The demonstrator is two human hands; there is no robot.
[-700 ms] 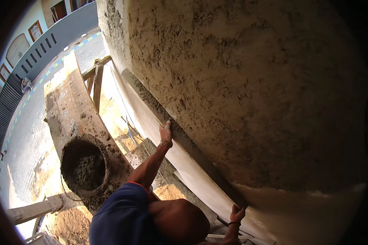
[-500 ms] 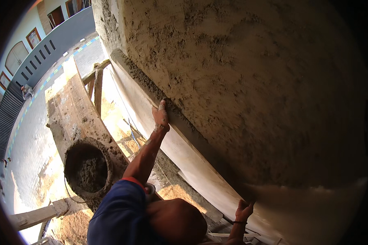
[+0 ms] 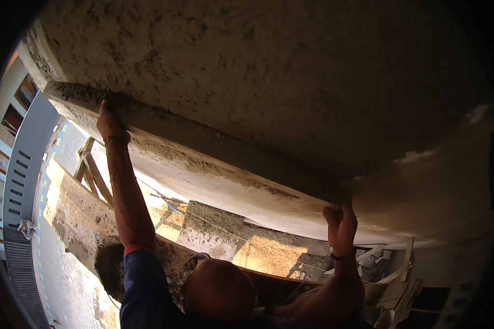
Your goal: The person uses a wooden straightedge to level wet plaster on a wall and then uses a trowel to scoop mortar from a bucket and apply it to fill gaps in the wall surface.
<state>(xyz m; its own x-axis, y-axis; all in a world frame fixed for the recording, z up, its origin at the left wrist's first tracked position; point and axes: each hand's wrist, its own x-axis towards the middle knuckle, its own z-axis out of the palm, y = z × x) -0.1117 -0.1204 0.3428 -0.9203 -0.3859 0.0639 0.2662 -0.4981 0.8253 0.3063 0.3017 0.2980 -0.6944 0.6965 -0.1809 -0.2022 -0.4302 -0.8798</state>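
Observation:
A long, straight screed board [image 3: 219, 152] lies against a rough, mortar-coated surface [image 3: 247, 66], slanting from upper left down to the right. Near its left end my left hand [image 3: 112, 123] grips the lower edge, thumb side up, with that arm stretched out. Toward the other end, my right hand [image 3: 341, 227] is closed on the board, its wrist bent and wearing a dark band. Wet mortar [image 3: 79, 92] clings along the board's upper left edge. Beneath the board runs a paler, smoother band [image 3: 203, 189]. Shadow hides the board's right tip.
Below my left arm stands a mortar bucket [image 3: 110, 268], partly covered by the arm, on a splattered scaffold plank [image 3: 85, 216]. Wooden braces [image 3: 96, 170] rise behind it. More timbers [image 3: 406, 268] stand at lower right. Farther left are a paved street, a grey wall [image 3: 24, 148] and a distant person [image 3: 26, 228].
The view has turned, and the board now lies flatter across it. Both hands keep their grip and appear higher; the bucket is now mostly behind my left arm.

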